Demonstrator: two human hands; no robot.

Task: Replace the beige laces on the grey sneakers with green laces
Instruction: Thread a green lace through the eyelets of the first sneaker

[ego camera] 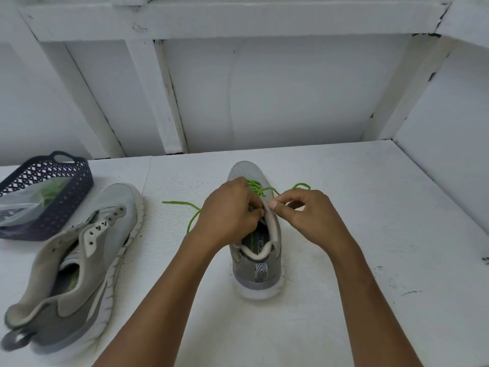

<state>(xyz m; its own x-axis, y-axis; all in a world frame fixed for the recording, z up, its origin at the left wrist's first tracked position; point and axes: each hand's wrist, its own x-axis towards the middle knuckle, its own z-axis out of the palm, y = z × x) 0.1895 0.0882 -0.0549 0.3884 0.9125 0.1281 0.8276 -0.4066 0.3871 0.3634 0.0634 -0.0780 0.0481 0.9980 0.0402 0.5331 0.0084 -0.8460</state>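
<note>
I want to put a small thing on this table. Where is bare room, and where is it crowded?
Bare: the wide patch of table between the centre sneaker and the right wall, and the strip beyond its toe. Crowded: the left, with the basket, the unlaced sneaker and a green lace end.

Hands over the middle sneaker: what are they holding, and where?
The left hand grips the sneaker by its top eyelets; the right hand pinches the green lace beside them.
</note>
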